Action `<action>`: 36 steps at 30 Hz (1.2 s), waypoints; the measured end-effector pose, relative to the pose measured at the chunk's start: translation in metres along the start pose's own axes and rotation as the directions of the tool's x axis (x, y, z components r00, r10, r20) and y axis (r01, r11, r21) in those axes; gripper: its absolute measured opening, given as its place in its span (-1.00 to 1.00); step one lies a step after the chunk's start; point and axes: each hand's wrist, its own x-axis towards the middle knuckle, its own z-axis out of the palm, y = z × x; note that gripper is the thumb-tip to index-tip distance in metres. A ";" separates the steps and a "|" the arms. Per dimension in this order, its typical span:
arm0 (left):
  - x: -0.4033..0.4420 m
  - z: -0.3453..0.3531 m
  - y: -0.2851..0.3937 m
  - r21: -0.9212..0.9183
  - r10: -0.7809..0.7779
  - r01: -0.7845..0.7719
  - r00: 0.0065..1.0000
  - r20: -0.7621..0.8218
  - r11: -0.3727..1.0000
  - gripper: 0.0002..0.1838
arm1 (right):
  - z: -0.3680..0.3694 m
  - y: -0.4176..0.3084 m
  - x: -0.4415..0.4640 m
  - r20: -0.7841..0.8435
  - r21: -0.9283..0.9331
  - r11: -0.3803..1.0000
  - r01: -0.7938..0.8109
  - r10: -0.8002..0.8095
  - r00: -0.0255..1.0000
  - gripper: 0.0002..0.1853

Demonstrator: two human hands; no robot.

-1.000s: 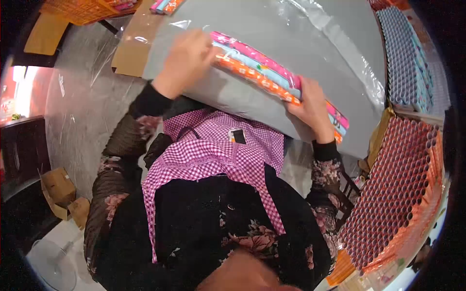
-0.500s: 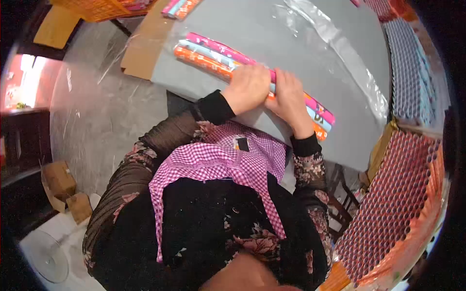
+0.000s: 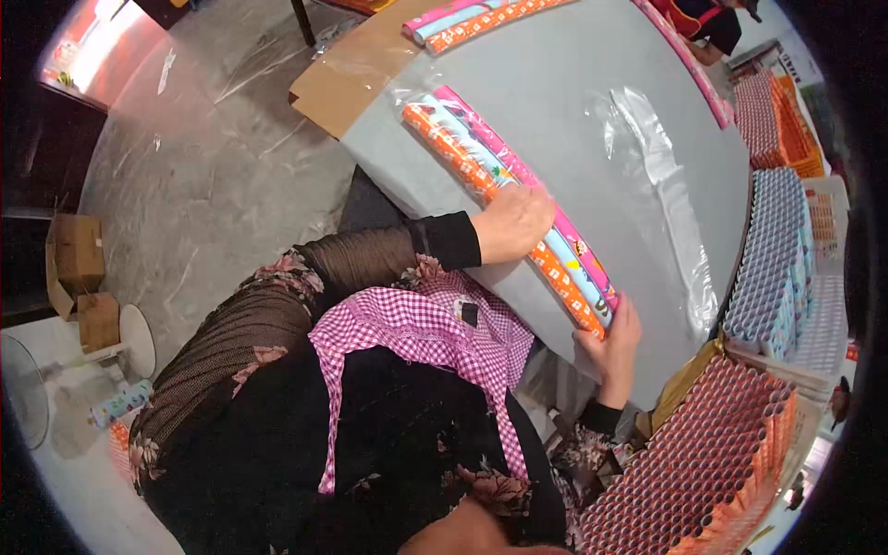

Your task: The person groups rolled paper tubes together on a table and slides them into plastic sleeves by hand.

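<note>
Left grip (image 3: 513, 225), right grip (image 3: 614, 344) on three rolls (image 3: 566, 257)

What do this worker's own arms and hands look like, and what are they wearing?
Both the left hand and the right hand are bare, without gloves. The sleeves of sheer black mesh fabric carry pinkish floral patterns and end in plain, solid black cloth cuffs at the wrists.

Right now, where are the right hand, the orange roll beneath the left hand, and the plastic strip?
Right hand (image 3: 617, 349), head view: its middle.
Orange roll (image 3: 562, 288), head view: its lower stretch.
Plastic strip (image 3: 678, 217), head view: middle of its length.
</note>
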 end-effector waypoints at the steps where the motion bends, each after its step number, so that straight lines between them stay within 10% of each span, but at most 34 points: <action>1: -0.003 0.009 -0.003 -0.045 0.024 -0.031 0.991 -0.134 0.999 -0.83 | 0.003 0.005 -0.009 -0.047 -0.013 1.000 -0.019 0.018 0.999 0.01; 36: 0.016 0.007 0.035 -0.286 -0.045 0.108 0.975 0.217 0.952 -0.86 | 0.044 -0.086 0.038 -0.189 0.197 0.980 0.013 0.024 0.982 -0.12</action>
